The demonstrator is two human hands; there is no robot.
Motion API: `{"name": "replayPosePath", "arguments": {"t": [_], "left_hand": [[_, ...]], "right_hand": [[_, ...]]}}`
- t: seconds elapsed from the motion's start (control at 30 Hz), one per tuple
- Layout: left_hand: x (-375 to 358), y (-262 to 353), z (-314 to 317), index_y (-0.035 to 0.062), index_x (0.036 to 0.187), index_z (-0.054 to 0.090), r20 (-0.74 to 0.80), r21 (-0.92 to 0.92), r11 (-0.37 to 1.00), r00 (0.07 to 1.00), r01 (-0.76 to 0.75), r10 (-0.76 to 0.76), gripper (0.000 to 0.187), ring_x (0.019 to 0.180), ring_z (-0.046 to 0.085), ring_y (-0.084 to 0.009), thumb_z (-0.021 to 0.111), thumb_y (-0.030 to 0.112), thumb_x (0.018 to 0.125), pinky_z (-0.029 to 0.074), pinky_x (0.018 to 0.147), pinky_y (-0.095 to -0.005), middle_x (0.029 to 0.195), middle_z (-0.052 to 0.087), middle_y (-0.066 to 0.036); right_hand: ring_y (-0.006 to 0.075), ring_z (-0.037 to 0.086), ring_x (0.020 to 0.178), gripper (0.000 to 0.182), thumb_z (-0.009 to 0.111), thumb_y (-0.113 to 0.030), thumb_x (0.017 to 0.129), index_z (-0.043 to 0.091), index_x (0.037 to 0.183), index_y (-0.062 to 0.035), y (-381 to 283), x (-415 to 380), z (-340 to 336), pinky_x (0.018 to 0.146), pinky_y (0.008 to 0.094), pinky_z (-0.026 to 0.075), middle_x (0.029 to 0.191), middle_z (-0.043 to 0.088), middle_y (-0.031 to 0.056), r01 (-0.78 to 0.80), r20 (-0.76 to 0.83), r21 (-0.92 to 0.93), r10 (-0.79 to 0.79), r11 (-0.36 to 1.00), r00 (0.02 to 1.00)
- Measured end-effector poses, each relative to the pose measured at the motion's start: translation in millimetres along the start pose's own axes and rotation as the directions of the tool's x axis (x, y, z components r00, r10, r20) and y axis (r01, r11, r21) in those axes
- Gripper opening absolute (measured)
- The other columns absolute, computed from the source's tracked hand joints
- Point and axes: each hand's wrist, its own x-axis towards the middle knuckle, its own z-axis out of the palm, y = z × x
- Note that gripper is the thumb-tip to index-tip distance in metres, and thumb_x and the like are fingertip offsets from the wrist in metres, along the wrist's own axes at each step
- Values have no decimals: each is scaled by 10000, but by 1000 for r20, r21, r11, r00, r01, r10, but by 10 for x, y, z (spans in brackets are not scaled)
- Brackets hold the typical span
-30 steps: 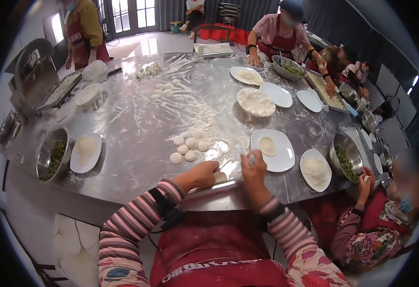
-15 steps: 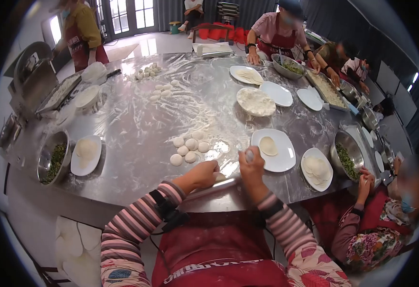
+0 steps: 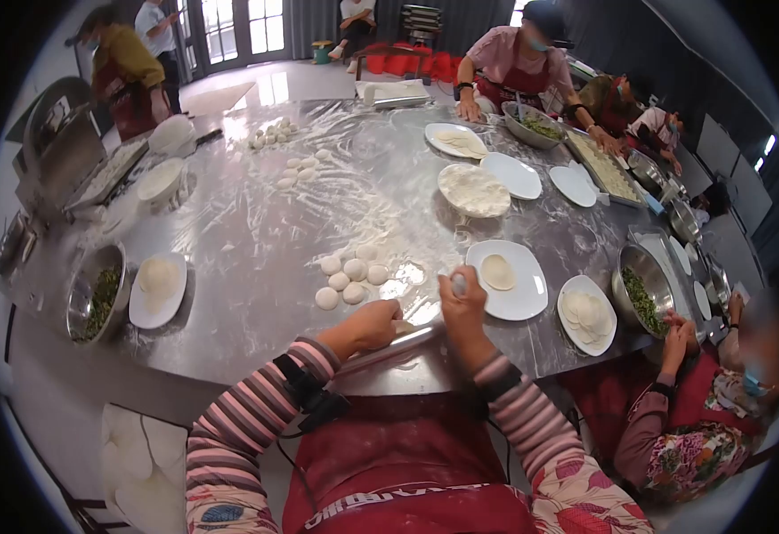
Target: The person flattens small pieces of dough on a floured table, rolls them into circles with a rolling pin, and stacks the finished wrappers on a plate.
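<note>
Flour streaked the steel desk as my right hand, clenched around a grey-tipped rod, edged leftward; my left hand pinched dough near the front edge, its shaping seemingly unfinished.

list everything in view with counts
table: one, silver, centre
dough pieces: three clusters, pale, on table
plates: at least six, white, mostly right
flour bowls: two, white, left and right
bowls of greens: three, silver, left, right, far
trays: at least two, silver, far corners
other people: several, mostly maroon aprons, around table
rod: one, grey, near edge
own apron: one, maroon, bottom
left hand: one, striped sleeve, near edge
right hand: one, striped sleeve, gripping rod
</note>
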Motion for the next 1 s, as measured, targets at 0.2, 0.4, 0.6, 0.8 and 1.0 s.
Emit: {"name": "replayPosePath", "arguments": {"t": [0.2, 0.4, 0.6, 0.8, 1.0], "left_hand": [[-40, 28, -37, 12, 874, 602, 107, 58, 997, 993, -47, 41, 203, 695, 578, -211, 590, 208, 824, 455, 660, -348, 746, 623, -134], [610, 496, 47, 0, 908, 592, 115, -236, 961, 978, -142, 173, 155, 724, 559, -124, 584, 134, 830, 456, 653, -278, 740, 600, -63], [1397, 497, 127, -10, 994, 575, -113, -145, 975, 982, -169, 153, 261, 873, 609, -202, 651, 150, 802, 495, 733, -340, 916, 614, -128], [720, 151, -320, 56, 932, 596, -91, 602, 795, 983, -74, 161, 177, 948, 570, -377, 599, 103, 762, 488, 796, -443, 986, 592, -169], [840, -224, -389, 33, 843, 599, -91, 613, 767, 948, -188, 306, 169, 888, 590, -380, 635, 161, 739, 493, 765, -441, 881, 608, -178]], "right_hand": [[354, 588, 665, 252, 681, -70, 792, 530, 991, -40, 15, -245, -382, 577, 436, 461, 747, 566, 167, 397, 123, -275, -378, 876, 918], [280, 581, 541, 203, 713, -45, 767, 539, 873, -47, -254, -540, -704, 496, 343, 452, 675, 564, 124, -76, 23, 59, 75, 995, 997], [256, 571, 531, 229, 710, -23, 765, 527, 900, -49, -185, -491, -682, 496, 321, 453, 706, 570, 110, 13, 51, 155, -21, 988, 998], [163, 511, 484, 212, 726, -66, 774, 529, 853, -55, -205, -489, -698, 463, 282, 409, 631, 526, 77, 13, 18, 210, -17, 978, 1000], [216, 538, 481, 197, 709, -54, 780, 532, 869, -56, -251, -456, -693, 467, 314, 428, 649, 543, 110, -29, 52, 172, 20, 985, 998]]}}
